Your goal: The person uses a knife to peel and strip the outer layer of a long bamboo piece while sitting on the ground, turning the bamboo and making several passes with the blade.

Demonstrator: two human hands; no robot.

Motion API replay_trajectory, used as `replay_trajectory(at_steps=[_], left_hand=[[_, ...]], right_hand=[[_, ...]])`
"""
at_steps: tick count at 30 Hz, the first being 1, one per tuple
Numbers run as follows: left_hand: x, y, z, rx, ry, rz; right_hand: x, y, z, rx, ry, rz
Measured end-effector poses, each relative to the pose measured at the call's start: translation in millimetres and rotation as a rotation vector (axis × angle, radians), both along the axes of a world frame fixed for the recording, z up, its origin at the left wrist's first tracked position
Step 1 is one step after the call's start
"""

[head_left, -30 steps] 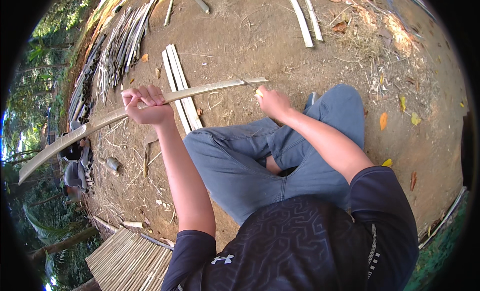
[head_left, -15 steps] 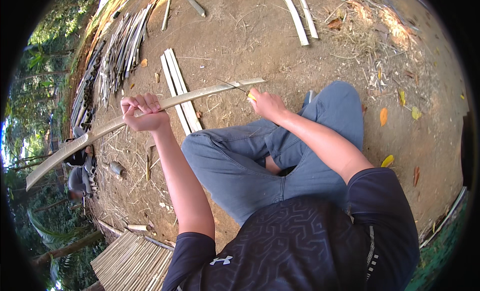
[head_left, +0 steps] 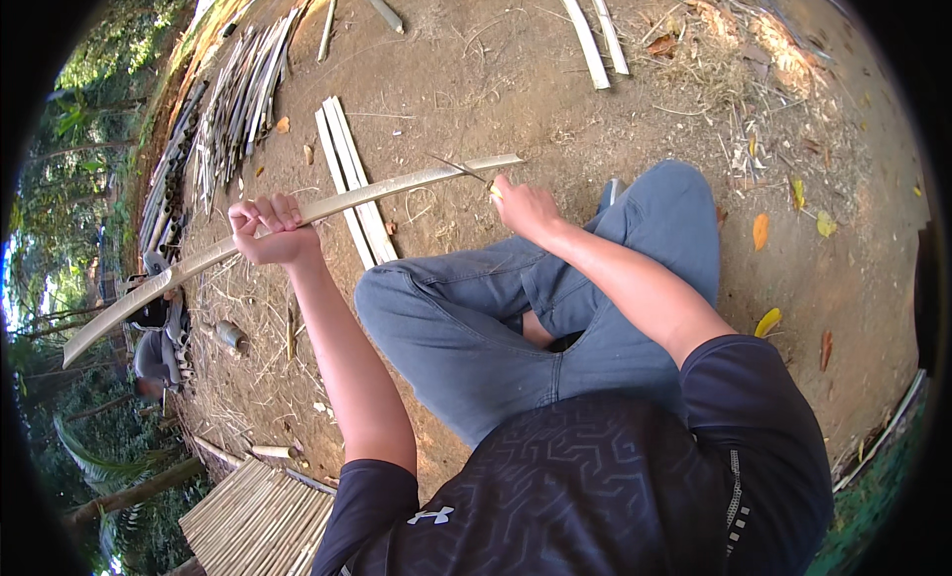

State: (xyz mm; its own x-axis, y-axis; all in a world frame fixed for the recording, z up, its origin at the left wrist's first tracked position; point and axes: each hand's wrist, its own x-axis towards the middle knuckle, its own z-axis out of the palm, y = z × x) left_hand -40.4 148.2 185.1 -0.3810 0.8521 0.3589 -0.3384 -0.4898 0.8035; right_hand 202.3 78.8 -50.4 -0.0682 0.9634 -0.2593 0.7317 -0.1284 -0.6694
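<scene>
A long pale bamboo strip [head_left: 397,183] stretches across in front of me, its left end lower than its right. My left hand [head_left: 273,231] is closed around it left of the middle, fingers curled over. In my right hand [head_left: 526,207] is a knife with a yellowish handle, mostly hidden by my fingers. The thin knife blade [head_left: 454,166] points up and left and crosses the strip close to its right end. Whether the edge bites into the bamboo I cannot tell.
Pale split strips [head_left: 352,174] lie on the dirt beyond my crossed legs, and two more strips [head_left: 585,36] farther off. A pile of thin poles [head_left: 243,100] is at far left. A slatted bamboo panel [head_left: 258,517] sits lower left. Another person [head_left: 154,353] crouches at the left edge.
My left hand has shifted slightly left and down along the strip. The strip's left end has risen a little. The right hand and knife have barely moved.
</scene>
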Motion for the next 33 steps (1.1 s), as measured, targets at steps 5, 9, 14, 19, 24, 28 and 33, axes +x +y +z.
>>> replay_trajectory(at_steps=[5, 9, 14, 19, 24, 28, 33], left_hand=[[-6.0, 1.6, -0.9, 0.008, 0.003, -0.012], [-7.1, -1.7, -7.4, 0.000, 0.017, -0.011], [-7.7, 3.0, -5.0, 0.009, 0.032, 0.038], [-20.8, 4.7, -9.3, 0.017, -0.011, 0.030], [1.0, 9.1, -5.2, 0.006, -0.016, 0.009], [-19.8, 3.0, -11.1, 0.009, -0.006, 0.006], [-16.0, 5.0, -11.6, 0.011, -0.045, 0.009]], right_hand=[[7.8, 3.8, 9.1, -0.037, -0.028, 0.047], [1.4, 2.0, -5.0, -0.135, 0.007, -0.047], [1.6, 10.2, -21.2, -0.110, -0.002, -0.092], [1.7, 13.2, -35.0, -0.124, -0.010, -0.088], [24.8, 21.4, -75.1, -0.220, -0.042, -0.214], [0.7, 7.0, -31.8, -0.192, -0.002, -0.099], [10.0, 17.3, -57.3, -0.255, -0.052, -0.186]])
